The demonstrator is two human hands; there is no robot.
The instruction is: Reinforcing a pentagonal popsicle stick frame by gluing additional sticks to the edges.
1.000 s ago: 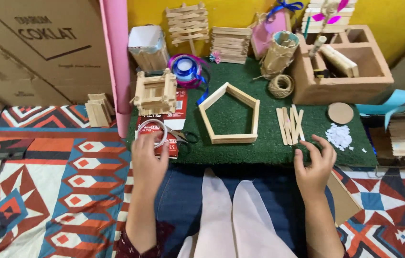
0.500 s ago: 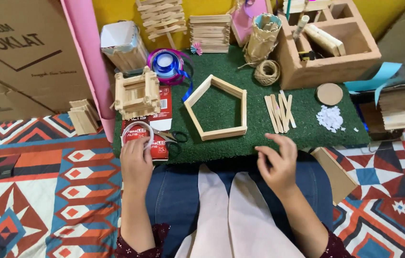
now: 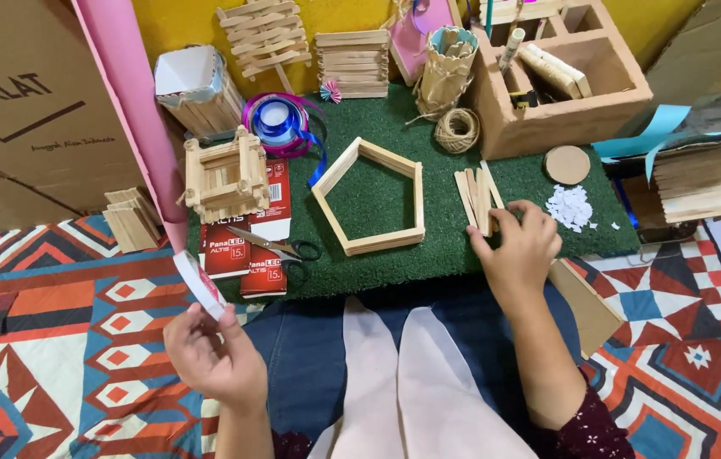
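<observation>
Since a moment ago the left hand (image 3: 212,357) has come off the green mat (image 3: 428,255) and now hangs over the patterned rug (image 3: 63,340), lifted clear and pinching a roll of white tape (image 3: 199,283) between thumb and fingers, the ring tilted edge-on. Meanwhile the right hand (image 3: 518,246) has slid up the mat's front edge to the small bundle of flat wooden sticks (image 3: 478,197); its fingers are curled and its fingertips touch the near ends of the sticks, though I cannot tell whether it has closed on any of them. The sticks lie side by side on the mat, just right of a house-shaped pentagon frame (image 3: 373,200) made from the same sticks. Left of the frame lie scissors (image 3: 280,248) across red cartons (image 3: 241,242), and a small log-cabin box of sticks (image 3: 224,177) sits on top of those cartons. Behind it are a blue ribbon spool (image 3: 280,123) and a ball of twine (image 3: 457,129). To the right of the sticks I see a scatter of white paper bits (image 3: 570,206) and a round cardboard disc (image 3: 567,164), with a wooden compartment box (image 3: 564,81) behind them.
</observation>
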